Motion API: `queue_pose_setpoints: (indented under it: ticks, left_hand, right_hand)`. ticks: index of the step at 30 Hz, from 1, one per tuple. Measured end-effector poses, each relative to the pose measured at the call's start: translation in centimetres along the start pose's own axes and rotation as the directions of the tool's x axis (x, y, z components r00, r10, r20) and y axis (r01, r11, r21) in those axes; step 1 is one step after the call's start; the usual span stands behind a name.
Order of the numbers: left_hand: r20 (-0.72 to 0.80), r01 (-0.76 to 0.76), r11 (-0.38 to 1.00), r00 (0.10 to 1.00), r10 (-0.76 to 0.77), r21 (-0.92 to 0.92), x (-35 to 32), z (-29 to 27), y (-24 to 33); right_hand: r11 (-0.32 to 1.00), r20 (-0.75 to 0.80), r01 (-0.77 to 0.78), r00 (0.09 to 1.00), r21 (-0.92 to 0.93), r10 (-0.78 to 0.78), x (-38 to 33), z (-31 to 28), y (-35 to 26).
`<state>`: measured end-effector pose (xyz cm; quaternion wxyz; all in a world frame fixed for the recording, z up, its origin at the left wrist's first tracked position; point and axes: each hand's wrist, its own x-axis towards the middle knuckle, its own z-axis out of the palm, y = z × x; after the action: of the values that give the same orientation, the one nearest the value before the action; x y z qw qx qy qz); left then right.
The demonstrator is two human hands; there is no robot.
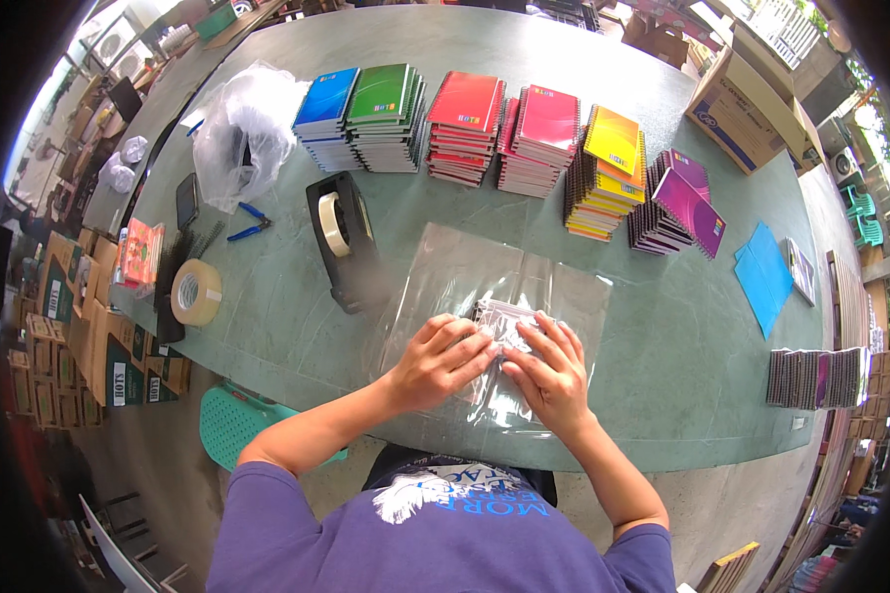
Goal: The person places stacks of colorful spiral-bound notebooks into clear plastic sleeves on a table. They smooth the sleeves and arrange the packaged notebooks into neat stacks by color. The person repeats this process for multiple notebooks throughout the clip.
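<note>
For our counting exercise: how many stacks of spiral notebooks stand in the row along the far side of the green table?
6: blue stack, green stack, red stack, pink-red stack, yellow stack, purple stack. More notebooks stand at the right edge.

The surface [267,296] was a mottled grey-green. Along it sat notebook stacks: blue [326,97], green [384,93], red [465,101], pinkish red [549,117], yellow [613,138] and magenta [690,198], each cover with a small multicoloured mark. A blue sheet [763,275] lay to the right. The tape dispenser [338,237] was black, its roll pale cream; the loose tape roll [196,292] was tan. The pliers [250,223] had blue handles. The clear bags [494,287] showed the green through them, the crumpled bag [242,128] whitish. The chair [232,425] was teal, the shirt [435,539] purple with white print, the box [742,114] brown.
</note>
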<state>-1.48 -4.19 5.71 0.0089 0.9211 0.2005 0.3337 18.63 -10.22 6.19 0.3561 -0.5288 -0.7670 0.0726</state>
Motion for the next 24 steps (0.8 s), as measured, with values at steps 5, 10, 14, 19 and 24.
queue_pose_setpoints:
  ticks: [5, 10, 14, 19, 24]
  left_hand:
    - [-0.116, 0.136, 0.990, 0.984, -0.131, 0.033, -1.3, 0.2, -0.1]
    - [-0.433, 0.841, 0.524, 0.426, -0.795, -0.135, -5.4, -2.3, -7.3]
    - [-0.067, 0.862, 0.020, -0.016, -0.998, -0.506, -6.7, -2.6, -10.7]
    - [0.079, 0.575, -0.148, -0.143, -0.987, -0.805, -6.4, -2.7, -4.0]
    - [-0.132, 0.896, 0.419, 0.437, -0.890, 0.146, -10.7, -4.9, -5.1]
  right_hand:
    - [0.996, -0.029, 0.067, 0.997, -0.050, -0.069, 0.4, 1.0, 0.0]
    - [0.989, -0.021, 0.146, 0.989, 0.027, -0.146, 0.8, 1.3, 0.6]
    - [0.977, -0.021, 0.173, 0.985, 0.127, -0.172, 1.1, 1.7, 0.9]
    - [0.964, -0.006, 0.175, 0.984, 0.202, -0.178, 1.1, 2.0, 2.0]
    - [0.951, -0.017, 0.131, 0.991, 0.280, -0.131, 1.0, 2.2, 1.8]
